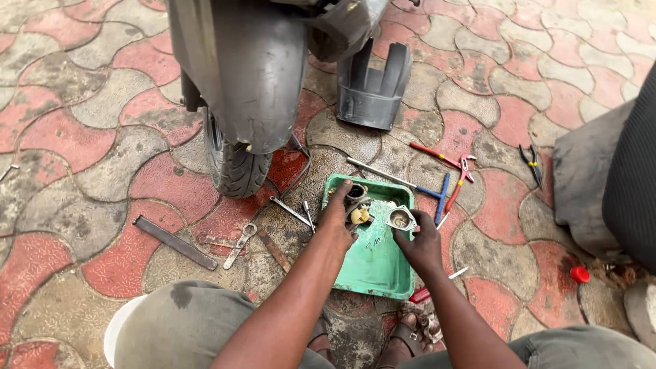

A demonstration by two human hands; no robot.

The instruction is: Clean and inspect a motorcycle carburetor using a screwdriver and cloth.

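- left hand [339, 217]: fingers grasping a metal carburettor body [357, 205] over the green tray [376, 266]
- right hand [420, 242]: fingers gripping a small metal cover [400, 218]; blue-handled T-wrench [437, 195] just beyond

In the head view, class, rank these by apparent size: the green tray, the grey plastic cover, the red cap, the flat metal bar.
1. Green tray
2. Grey plastic cover, though farther away, so unsure against the tray
3. Flat metal bar
4. Red cap
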